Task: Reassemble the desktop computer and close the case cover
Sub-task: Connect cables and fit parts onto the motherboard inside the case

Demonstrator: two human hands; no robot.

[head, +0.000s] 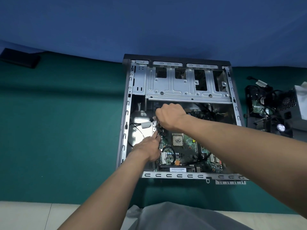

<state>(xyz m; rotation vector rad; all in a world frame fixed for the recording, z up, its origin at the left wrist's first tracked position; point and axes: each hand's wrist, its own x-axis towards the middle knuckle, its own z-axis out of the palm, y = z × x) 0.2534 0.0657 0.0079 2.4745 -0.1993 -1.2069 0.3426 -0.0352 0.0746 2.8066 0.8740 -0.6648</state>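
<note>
Both hands at green rectangular motherboard [187, 148]: left hand [147, 149] loose, bracing edge; right hand [169, 117] clenched, contents hidden; seat squarely, gently.

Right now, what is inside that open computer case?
A green motherboard lies in the case, with a square processor, black cables and a metal drive cage beyond. The left hand and right hand cover the board's far left corner, hiding what they work on.

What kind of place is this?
Probably a makeshift repair spot, not a shop bench: open computer case on a green cloth, blue sheet behind, pulled parts heaped to its right.
</note>
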